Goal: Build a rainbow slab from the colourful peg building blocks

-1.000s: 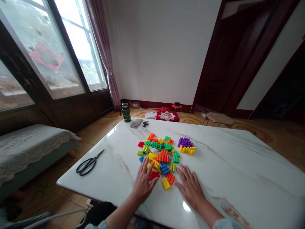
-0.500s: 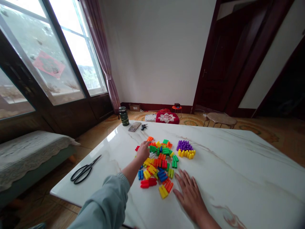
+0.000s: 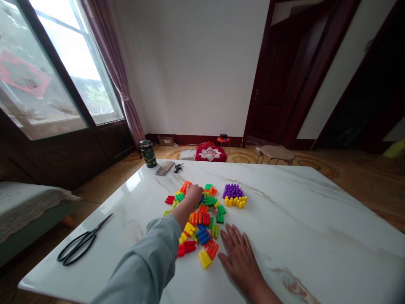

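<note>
In the head view, a loose pile of colourful plastic toy building blocks (image 3: 196, 218) lies on the white marbled table (image 3: 303, 211). My left hand (image 3: 193, 194), its fingers curled downward, is over the far part of the pile. The back of that hand hides its fingertips and anything in them. My right hand (image 3: 239, 255) lies flat on the tabletop with fingers spread, close to a yellow block (image 3: 205, 259) and an orange block (image 3: 212, 250), holding nothing. Beyond it, purple blocks (image 3: 233, 191) stand grouped in rows, with a row of yellow blocks (image 3: 236, 202) along their near side.
Black-handled scissors (image 3: 84, 241) lie at the table's left. Toward the far left corner are a camouflage flask (image 3: 148, 153), a phone (image 3: 165, 168) and keys (image 3: 177, 168). Past the far edge are a red cushion (image 3: 210, 154) and a round stool (image 3: 277, 153).
The view has swung to the right, so the table contents appear farther left. Relative to the pile, my left hand has shifted rightward, uncovering blocks on the left. My right hand stays flat.
</note>
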### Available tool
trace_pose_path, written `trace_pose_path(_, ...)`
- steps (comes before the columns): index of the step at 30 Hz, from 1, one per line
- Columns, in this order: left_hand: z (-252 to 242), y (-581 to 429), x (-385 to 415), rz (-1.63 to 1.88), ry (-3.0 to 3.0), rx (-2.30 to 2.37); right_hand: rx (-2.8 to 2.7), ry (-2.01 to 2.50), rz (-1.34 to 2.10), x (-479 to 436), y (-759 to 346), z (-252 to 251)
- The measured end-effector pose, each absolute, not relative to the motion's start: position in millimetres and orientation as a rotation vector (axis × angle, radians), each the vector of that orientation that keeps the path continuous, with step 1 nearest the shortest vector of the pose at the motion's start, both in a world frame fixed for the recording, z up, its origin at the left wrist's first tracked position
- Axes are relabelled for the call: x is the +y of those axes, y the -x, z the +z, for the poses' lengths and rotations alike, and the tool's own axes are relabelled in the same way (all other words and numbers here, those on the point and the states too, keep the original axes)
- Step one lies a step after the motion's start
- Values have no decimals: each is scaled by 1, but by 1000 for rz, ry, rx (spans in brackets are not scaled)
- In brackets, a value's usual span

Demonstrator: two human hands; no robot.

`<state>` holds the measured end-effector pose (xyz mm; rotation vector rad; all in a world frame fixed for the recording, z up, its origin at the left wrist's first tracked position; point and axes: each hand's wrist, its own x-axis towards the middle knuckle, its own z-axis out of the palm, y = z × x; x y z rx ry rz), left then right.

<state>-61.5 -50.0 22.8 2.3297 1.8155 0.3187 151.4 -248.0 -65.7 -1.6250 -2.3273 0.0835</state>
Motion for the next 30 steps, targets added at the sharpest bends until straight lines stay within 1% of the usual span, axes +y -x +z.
trace_pose_path(3,20,59,-54,449,-2297,1799,-2346,1658,151,-250,-150,-60)
trace_pose_path(7,20,53,-68,729,-2177,1779,-2355,1705,246,-252,-149,-48)
trace_pose_path(10,14,30,-87,1062,-1715,1559,-2360,1713,297,-253,-148,-43)
trace_pose_path(11,10,19,-95,1109,-1563,1451,-2360,1714,304,-252,-148,-42)
trace_pose_path(15,-14,-23,-128,1052,-1441,1281,-2350,1708,297,-252,-147,-44)
trace_pose_path(18,-24,-35,-139,1043,-1452,1322,-2337,1690,281,-252,-147,-44)
trace_pose_path(24,-19,-17,-132,1094,-1599,1486,-2310,1668,290,-254,-147,-41)
trace_pose_path(30,-22,-28,-127,998,-1798,1257,-2152,1671,207,-254,-144,-42)
